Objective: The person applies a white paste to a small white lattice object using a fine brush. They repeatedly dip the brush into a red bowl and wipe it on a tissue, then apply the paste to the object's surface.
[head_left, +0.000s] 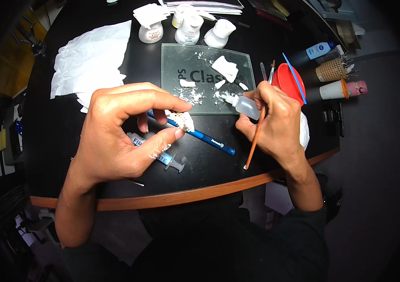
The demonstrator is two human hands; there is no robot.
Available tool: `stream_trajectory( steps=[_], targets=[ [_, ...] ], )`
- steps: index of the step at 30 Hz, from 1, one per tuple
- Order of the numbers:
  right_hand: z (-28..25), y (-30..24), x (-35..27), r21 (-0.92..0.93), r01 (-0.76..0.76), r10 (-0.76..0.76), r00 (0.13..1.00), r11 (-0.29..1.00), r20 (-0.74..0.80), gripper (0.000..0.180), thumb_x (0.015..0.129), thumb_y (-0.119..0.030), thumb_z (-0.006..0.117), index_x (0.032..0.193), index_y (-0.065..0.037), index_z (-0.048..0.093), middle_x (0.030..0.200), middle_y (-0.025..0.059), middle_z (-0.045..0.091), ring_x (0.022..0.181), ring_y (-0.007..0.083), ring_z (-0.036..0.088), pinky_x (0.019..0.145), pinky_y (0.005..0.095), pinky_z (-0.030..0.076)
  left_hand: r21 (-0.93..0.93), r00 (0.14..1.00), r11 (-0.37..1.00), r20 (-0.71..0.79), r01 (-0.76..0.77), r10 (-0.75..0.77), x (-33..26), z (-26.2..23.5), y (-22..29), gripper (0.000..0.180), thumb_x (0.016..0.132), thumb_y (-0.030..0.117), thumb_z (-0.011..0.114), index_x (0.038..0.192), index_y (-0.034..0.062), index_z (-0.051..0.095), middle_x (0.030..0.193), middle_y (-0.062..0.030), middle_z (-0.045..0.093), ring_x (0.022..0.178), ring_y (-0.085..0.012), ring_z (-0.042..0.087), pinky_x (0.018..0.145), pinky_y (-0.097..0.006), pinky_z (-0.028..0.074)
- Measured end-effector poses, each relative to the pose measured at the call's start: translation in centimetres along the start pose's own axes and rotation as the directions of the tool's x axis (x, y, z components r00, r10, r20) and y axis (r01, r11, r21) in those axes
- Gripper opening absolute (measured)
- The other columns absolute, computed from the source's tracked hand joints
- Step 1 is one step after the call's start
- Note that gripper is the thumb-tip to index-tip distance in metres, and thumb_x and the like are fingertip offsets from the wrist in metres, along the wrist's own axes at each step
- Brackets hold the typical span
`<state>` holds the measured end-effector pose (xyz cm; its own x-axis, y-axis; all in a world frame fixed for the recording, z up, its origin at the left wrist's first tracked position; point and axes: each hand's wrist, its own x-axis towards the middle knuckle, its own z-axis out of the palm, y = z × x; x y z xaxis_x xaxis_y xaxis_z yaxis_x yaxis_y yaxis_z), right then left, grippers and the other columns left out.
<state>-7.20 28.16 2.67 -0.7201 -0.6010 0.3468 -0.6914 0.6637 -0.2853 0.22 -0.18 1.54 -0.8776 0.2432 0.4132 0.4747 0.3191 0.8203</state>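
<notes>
Between the thumb and fingertips of my left hand [115, 127] is a small off-white piece dotted with holes [184, 121]. White powder clings to that thumb. My right hand [277, 115] is closed around a translucent dropper bottle [248, 108], its nozzle pointing left over the near right part of a glass slab [172, 54]. The same hand grips a thin brush with a brown wooden handle [258, 134], slanting down toward the table's front. White chunks [225, 68] and scattered powder lie on the slab. Below my left fingers are a blue pen [211, 141] and a syringe [166, 159], both partly covered.
White jars [189, 30] stand behind the slab, one topped with folded tissue [149, 15]. Crumpled white paper [92, 61] spreads at left. At right are a red dish [290, 82] with a blue stick [295, 80] across it, a woven holder [330, 70] and a blue bottle [320, 50].
</notes>
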Motion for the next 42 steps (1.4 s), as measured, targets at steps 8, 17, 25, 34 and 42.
stream_trajectory(
  steps=[8, 17, 25, 34, 42],
  targets=[
    [0.5, -0.1, 0.4, -0.002, -0.009, 0.009, 1.000, 1.000, 0.017, 0.032, 0.063, -0.003, 0.074, 0.074, -0.002, 0.044, 0.076, 0.0134, 0.069, 0.065, 0.0258, 0.066, 0.058, 0.0333, 0.050, -0.017, 0.998, 1.000, -0.062, -0.023, 0.022, 0.1, 0.2, -0.3, 0.026, 0.074, 0.002, 0.079, 0.099, 0.0036, 0.079, 0.084, -0.0075, 0.075, 0.069, -0.0103, 0.066, 0.052, -0.022, 0.044],
    [-0.4, 0.4, 0.7, 0.309, -0.149, 0.180, 0.981, 0.939, -0.073, 0.034, 0.067, -0.004, 0.076, 0.077, -0.002, 0.043, 0.081, 0.0149, 0.072, 0.070, 0.0168, 0.068, 0.065, 0.0306, 0.053, -0.007, 1.000, 1.000, -0.011, 0.001, -0.001, -0.1, -0.2, -0.1, 0.029, 0.074, 0.001, 0.081, 0.103, 0.0019, 0.078, 0.092, -0.0101, 0.076, 0.072, -0.0104, 0.066, 0.058, -0.022, 0.046],
    [1.8, 6.6, 6.0, 0.484, -0.218, 0.355, 0.910, 0.847, -0.212, 0.038, 0.076, -0.007, 0.086, 0.084, -0.003, 0.049, 0.086, 0.0106, 0.070, 0.072, 0.0132, 0.068, 0.064, 0.0320, 0.057, -0.104, 0.996, 0.990, 0.016, 0.094, -0.093, -0.1, 0.1, -0.5, 0.029, 0.079, 0.001, 0.081, 0.107, 0.0047, 0.079, 0.102, -0.0068, 0.071, 0.076, -0.0082, 0.062, 0.058, -0.020, 0.043],
    [3.1, 9.3, 10.2, -0.021, -0.395, 0.394, 0.918, 0.918, -0.055, 0.046, 0.068, -0.013, 0.093, 0.082, -0.003, 0.051, 0.083, 0.0095, 0.072, 0.078, 0.0228, 0.073, 0.072, 0.0351, 0.059, -0.075, 0.994, 0.992, 0.030, 0.103, -0.101, 0.3, -0.2, -0.2, 0.030, 0.078, -0.003, 0.080, 0.107, 0.0041, 0.078, 0.101, -0.0067, 0.069, 0.078, -0.0079, 0.061, 0.061, -0.020, 0.044],
    [-3.2, 9.1, 4.9, 0.333, -0.215, 0.316, 0.905, 0.918, -0.285, 0.034, 0.084, 0.003, 0.076, 0.074, -0.005, 0.044, 0.082, 0.0128, 0.075, 0.063, 0.0057, 0.061, 0.056, 0.0253, 0.052, -0.053, 0.992, 0.993, -0.076, 0.102, -0.106, 0.1, -1.4, -0.1, 0.029, 0.080, -0.003, 0.078, 0.109, 0.0005, 0.076, 0.100, -0.0069, 0.067, 0.078, -0.0078, 0.059, 0.061, -0.020, 0.042]
  ],
)
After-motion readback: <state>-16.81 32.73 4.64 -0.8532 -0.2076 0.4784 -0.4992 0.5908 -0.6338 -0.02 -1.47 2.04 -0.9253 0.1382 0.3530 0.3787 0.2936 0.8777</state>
